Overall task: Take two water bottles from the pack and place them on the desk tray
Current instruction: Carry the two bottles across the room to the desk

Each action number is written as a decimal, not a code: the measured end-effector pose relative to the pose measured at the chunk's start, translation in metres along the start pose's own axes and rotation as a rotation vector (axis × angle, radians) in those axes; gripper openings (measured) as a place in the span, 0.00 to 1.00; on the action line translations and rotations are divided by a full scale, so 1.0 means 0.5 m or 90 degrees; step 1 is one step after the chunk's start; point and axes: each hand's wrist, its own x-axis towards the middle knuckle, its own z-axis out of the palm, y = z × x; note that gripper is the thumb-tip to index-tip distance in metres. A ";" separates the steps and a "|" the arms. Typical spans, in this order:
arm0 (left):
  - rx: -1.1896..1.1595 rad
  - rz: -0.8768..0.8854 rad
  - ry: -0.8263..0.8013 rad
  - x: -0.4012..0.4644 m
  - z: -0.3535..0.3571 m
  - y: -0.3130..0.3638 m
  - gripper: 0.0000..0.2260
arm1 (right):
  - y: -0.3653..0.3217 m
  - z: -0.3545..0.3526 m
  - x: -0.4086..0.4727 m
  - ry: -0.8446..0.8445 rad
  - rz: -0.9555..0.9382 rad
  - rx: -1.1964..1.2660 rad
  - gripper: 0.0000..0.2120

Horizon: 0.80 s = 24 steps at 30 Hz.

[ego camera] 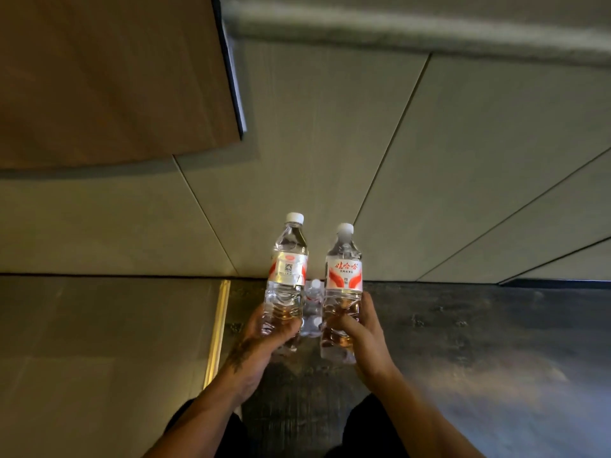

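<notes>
I hold two clear water bottles upright, side by side, in front of me. My left hand point(264, 332) grips the lower half of the left bottle point(287, 269), which has a white cap and a red-and-white label. My right hand point(360, 335) grips the lower half of the right bottle point(344, 276), whose label shows red characters. Between and below them, on the dark floor, lies the pack point(312, 309) with more bottles, mostly hidden by the two I hold. No desk tray is in view.
A brown wooden panel point(109, 77) fills the upper left. Pale wall panels point(446, 160) stand ahead. The floor is dark on the right point(479, 342) and grey on the left, split by a brass strip point(218, 328). My dark trouser legs show at the bottom.
</notes>
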 end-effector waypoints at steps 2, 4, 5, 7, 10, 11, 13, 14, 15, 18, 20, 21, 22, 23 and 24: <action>0.000 -0.001 -0.028 -0.073 0.022 0.096 0.50 | -0.103 0.015 -0.067 0.002 -0.004 0.004 0.30; 0.034 0.007 -0.057 -0.145 0.045 0.193 0.49 | -0.201 0.032 -0.130 0.009 -0.013 -0.003 0.33; 0.050 0.005 -0.069 -0.187 0.056 0.239 0.49 | -0.250 0.039 -0.165 0.011 -0.019 -0.004 0.34; 0.060 0.006 -0.063 -0.278 0.081 0.341 0.48 | -0.362 0.051 -0.241 0.021 -0.021 -0.006 0.34; 0.081 0.034 -0.039 -0.351 0.105 0.403 0.41 | -0.441 0.062 -0.307 0.041 -0.050 -0.018 0.33; 0.085 0.040 -0.028 -0.378 0.116 0.438 0.40 | -0.482 0.066 -0.329 0.040 -0.056 -0.005 0.33; 0.096 0.042 -0.010 -0.427 0.135 0.486 0.39 | -0.539 0.072 -0.372 0.042 -0.067 0.000 0.33; 0.103 0.050 -0.013 -0.448 0.147 0.510 0.40 | -0.565 0.076 -0.394 0.044 -0.077 0.005 0.32; 0.107 0.057 -0.015 -0.462 0.156 0.530 0.40 | -0.588 0.078 -0.409 0.044 -0.084 0.016 0.32; 0.110 0.065 -0.032 -0.483 0.179 0.579 0.39 | -0.628 0.075 -0.437 0.062 -0.107 0.034 0.36; 0.118 0.072 -0.046 -0.497 0.194 0.601 0.39 | -0.643 0.074 -0.461 0.069 -0.132 0.046 0.37; 0.120 0.076 -0.056 -0.502 0.201 0.612 0.39 | -0.649 0.073 -0.472 0.081 -0.143 0.055 0.37; 0.123 0.081 -0.071 -0.506 0.206 0.620 0.38 | -0.653 0.070 -0.484 0.097 -0.148 0.064 0.37; 0.129 0.085 -0.085 -0.507 0.211 0.628 0.38 | -0.658 0.068 -0.493 0.111 -0.152 0.071 0.37; 0.141 0.086 -0.103 -0.509 0.218 0.635 0.38 | -0.659 0.065 -0.507 0.132 -0.158 0.076 0.36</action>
